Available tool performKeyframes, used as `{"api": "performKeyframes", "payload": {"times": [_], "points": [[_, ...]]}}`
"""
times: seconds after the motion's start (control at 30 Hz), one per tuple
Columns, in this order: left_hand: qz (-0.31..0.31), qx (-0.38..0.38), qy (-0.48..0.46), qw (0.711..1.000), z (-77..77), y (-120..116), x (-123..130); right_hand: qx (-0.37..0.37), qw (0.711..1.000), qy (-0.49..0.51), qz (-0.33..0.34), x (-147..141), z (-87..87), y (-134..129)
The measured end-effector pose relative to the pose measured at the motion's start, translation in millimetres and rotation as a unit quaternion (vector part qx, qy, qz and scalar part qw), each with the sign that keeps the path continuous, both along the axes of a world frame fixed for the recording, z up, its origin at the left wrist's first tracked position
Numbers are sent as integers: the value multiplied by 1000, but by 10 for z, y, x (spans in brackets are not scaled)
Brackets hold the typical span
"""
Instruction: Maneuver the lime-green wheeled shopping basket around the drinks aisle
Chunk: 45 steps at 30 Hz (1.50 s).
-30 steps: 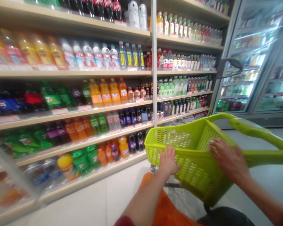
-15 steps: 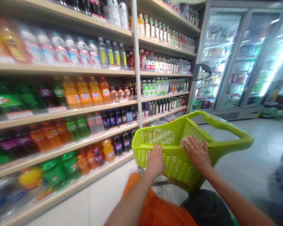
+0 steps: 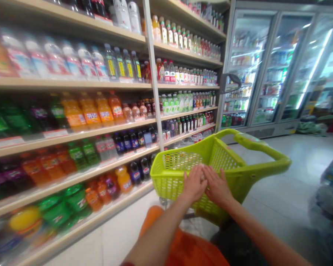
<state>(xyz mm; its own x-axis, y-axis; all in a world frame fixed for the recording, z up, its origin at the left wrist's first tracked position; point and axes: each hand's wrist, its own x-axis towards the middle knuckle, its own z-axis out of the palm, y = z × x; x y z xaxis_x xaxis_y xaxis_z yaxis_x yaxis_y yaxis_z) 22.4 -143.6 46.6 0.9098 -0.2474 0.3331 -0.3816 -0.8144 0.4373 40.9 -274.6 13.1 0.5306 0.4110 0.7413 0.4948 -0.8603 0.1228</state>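
My left hand (image 3: 194, 184) and my right hand (image 3: 217, 184) meet over the near rim of a lime-green shopping cart basket (image 3: 166, 184). The left fingers are curled in against the right fingertips. A small whitish bit shows where the fingers meet, too little of it visible to name. The right fingers are pressed together and bent toward the left hand, its thumb standing up. The cart's looped handle (image 3: 277, 162) points to the right. Through its perforated walls and open top no goods can be made out.
Drink shelves (image 3: 122, 162) run along the left, stocked with rows of soda bottles such as orange soda bottles (image 3: 93, 112). Glass-door fridges (image 3: 266, 74) stand at the back right. Wrapped packs (image 3: 327, 195) sit on the floor at right. My orange-clad knee (image 3: 152, 221) is below the cart.
My right hand has moved left along the rim to meet my left hand, which has shifted slightly right and up. The view has turned a little to the right.
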Motion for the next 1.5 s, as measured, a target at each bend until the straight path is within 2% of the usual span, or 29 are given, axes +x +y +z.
{"api": "performKeyframes", "payload": {"times": [0.1, 0.2, 0.5, 0.67, 0.83, 0.93, 1.07, 1.13, 1.23, 1.37, 1.43, 1.5], "points": [[52, 7, -37, 998, -74, -86, 79, 0, 1000, -4, 0, -56, 42, -187], [67, 36, -85, 993, -139, -101, 142, 14, 1000, -8, -16, -88, 56, -245], [125, 55, -98, 986, -303, 348, 139, 23, 999, 12, -27, -63, 21, -206], [69, 70, -103, 990, -279, 156, 72, 20, 999, 27, -36, -62, 2, -118], [112, 33, -88, 989, -159, -28, 88, 23, 999, 27, -29, -51, -11, -106], [124, 40, -96, 987, -160, 89, 137, 17, 999, 23, -26, -48, -19, -138], [161, 52, -97, 981, -298, 421, 180, 11, 999, 21, -27, -30, -45, -147], [173, 53, -103, 978, -369, 503, 188, 15, 999, 17, -31, -14, -63, -129], [139, 61, -131, 980, -418, 412, 199, 23, 999, 7, -38, 6, -85, -105], [97, 63, -164, 980, -408, 271, 223, 17, 999, 1, -37, 17, -89, -121], [107, 66, -166, 978, -417, 391, 232, 14, 999, -1, -35, 19, -87, -136], [140, 71, -164, 974, -446, 647, 235, 16, 999, -1, -33, 23, -88, -138]]}}
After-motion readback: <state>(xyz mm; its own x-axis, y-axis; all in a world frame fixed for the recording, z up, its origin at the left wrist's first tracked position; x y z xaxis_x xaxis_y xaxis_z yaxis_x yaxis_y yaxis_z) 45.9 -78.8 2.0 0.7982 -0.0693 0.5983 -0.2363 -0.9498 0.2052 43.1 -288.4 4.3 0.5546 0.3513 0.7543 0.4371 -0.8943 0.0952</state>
